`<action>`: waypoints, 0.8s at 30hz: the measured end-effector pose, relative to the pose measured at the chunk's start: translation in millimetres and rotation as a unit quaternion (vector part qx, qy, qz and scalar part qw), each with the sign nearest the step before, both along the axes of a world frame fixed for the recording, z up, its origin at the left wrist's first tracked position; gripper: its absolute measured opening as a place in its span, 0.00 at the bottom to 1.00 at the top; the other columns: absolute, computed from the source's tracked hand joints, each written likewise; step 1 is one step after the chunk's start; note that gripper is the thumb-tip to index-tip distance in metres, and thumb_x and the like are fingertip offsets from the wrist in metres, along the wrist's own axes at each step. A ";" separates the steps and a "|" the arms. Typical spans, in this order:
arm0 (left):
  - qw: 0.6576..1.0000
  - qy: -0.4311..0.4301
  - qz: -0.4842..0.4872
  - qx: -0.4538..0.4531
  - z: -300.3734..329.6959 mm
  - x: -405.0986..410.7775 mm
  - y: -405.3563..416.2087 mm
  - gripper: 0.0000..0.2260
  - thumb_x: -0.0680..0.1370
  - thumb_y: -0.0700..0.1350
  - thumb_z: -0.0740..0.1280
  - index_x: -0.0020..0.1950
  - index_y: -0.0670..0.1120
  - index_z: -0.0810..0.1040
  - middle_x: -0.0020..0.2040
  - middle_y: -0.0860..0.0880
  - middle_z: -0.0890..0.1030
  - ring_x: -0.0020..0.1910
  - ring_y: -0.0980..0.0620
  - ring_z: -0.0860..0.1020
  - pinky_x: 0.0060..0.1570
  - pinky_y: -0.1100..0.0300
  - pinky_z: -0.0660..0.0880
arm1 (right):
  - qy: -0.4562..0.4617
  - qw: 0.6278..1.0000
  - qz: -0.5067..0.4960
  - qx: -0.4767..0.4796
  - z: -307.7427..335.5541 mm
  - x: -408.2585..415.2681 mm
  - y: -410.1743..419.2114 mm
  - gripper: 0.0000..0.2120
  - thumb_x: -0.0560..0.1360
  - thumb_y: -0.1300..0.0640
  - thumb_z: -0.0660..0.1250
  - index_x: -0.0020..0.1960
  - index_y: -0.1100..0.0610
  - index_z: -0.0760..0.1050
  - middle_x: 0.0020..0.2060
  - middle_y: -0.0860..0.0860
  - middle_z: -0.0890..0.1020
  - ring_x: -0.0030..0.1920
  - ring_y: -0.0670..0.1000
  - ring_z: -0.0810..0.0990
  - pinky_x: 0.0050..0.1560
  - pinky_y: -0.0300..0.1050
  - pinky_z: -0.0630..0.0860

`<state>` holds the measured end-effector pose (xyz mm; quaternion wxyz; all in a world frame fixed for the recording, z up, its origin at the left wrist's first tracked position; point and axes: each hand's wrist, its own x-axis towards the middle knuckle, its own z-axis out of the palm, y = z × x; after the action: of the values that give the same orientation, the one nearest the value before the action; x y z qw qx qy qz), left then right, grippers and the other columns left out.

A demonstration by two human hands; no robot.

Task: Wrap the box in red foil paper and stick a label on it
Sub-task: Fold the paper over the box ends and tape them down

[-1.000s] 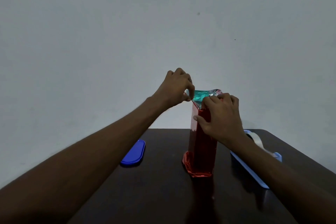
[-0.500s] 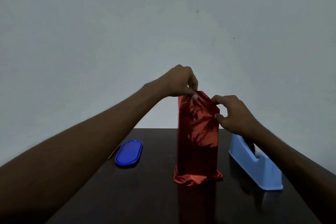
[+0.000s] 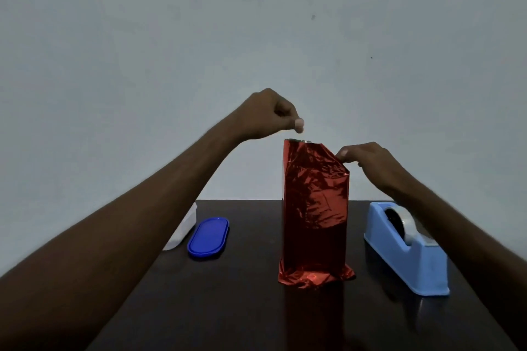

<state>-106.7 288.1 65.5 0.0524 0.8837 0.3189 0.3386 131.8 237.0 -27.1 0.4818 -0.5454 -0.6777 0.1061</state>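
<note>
The wrapping looks well along but unfinished. The box point(image 3: 313, 216) stands upright near the middle of the dark surface point(image 3: 256, 308), its visible sides covered in red foil paper point(image 3: 310, 179). The foil is crumpled and bunched at the foot, and at the top it stands open, with a sliver of silver showing at the rim, so the upper end seems not yet folded shut. No tape is visible on the foil and no label appears anywhere, so closing both ends, taping and labelling look like what is left.

From the left, a white container point(image 3: 185, 229) lies partly hidden behind the left forearm; what it holds cannot be seen. Just beside it lies a blue oval lid point(image 3: 208, 238), flat on the surface and covering nothing visible.

The left hand point(image 3: 268, 114) hovers above the box's top left corner, fingers curled with thumb and fingertip pressed together; whether it pinches anything between them cannot be told. The right hand point(image 3: 368, 158) pinches the top right corner of the foil with fingertips.

At the right stands a light blue tape dispenser point(image 3: 405, 253), holding a roll of tape point(image 3: 402, 222) in its cradle, near the box but apart from it.
</note>
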 end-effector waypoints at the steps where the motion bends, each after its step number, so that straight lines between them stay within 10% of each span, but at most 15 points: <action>1: 1.000 -0.014 0.019 0.001 -1.1 -6.1 3.4 0.05 0.76 0.49 0.71 0.47 0.51 0.86 0.46 0.50 0.85 0.47 0.51 0.81 0.49 0.57 0.78 | 0.012 1.000 -0.008 -0.013 3.8 -0.1 1.5 0.18 0.80 0.50 0.59 0.41 0.52 0.84 0.50 0.44 0.85 0.53 0.44 0.80 0.54 0.44 0.69; 13: 0.988 -0.113 0.054 -0.084 -85.2 -2.4 30.6 0.05 0.73 0.45 0.75 0.44 0.44 0.86 0.38 0.47 0.85 0.39 0.48 0.84 0.45 0.53 0.82 | -0.091 0.988 -0.026 -0.121 27.4 -8.1 4.4 0.13 0.76 0.47 0.69 0.40 0.55 0.83 0.44 0.52 0.84 0.53 0.53 0.80 0.51 0.48 0.73; 24: 0.995 -0.071 0.064 -0.038 -82.5 13.6 36.1 0.03 0.74 0.45 0.74 0.45 0.47 0.87 0.40 0.52 0.85 0.28 0.68 0.75 0.35 0.68 0.70 | -0.122 0.988 -0.003 -0.093 18.6 -6.9 -7.5 0.12 0.75 0.43 0.69 0.45 0.52 0.81 0.47 0.48 0.84 0.55 0.50 0.79 0.58 0.53 0.72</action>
<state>-93.1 324.2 -17.1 0.0869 0.8324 0.3830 0.3909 124.9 229.5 -8.5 0.3428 -0.5985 -0.7172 0.0997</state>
